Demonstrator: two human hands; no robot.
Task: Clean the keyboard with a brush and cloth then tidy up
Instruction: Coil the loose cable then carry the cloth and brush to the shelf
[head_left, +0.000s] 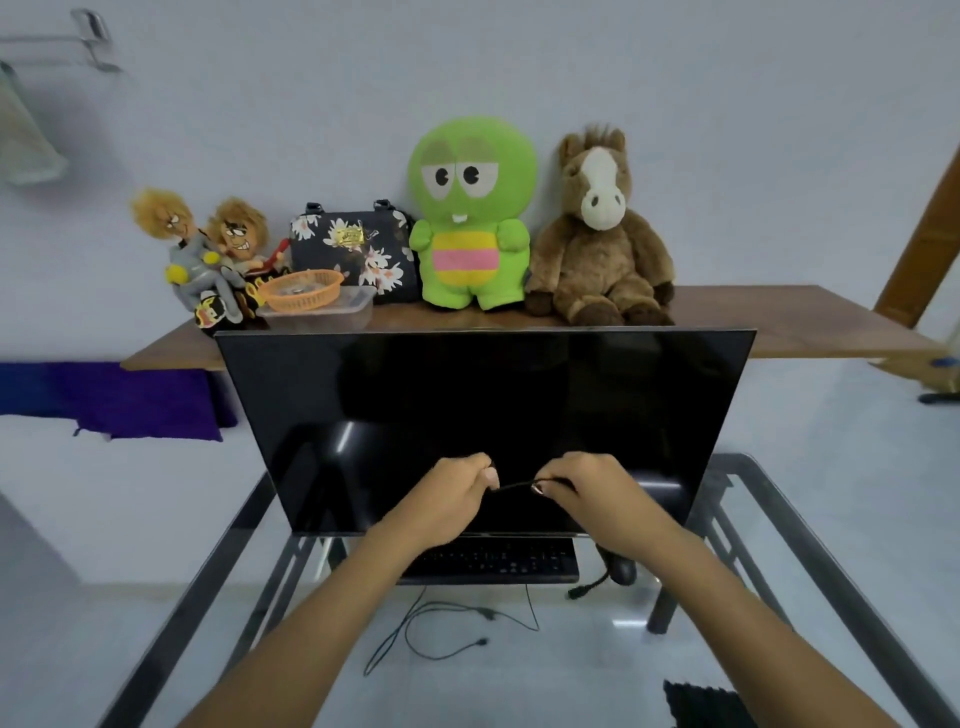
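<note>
A black keyboard (498, 561) lies on the glass desk (779, 525), right under the dark monitor (483, 415); my left forearm hides its left part. My left hand (452, 493) and my right hand (587, 488) are raised in front of the screen. Between their pinched fingertips stretches a thin black cord (517, 486), one end in each hand. I cannot tell which device the cord belongs to. A dark cloth (706, 704) lies at the desk's near right edge. No brush is in view.
A black mouse (621, 569) sits right of the keyboard, with a loose plug beside it. Cables (436, 629) trail on the floor under the glass. Behind the monitor, a wooden shelf (805, 322) carries plush toys, a floral bag and an orange basket (301, 291).
</note>
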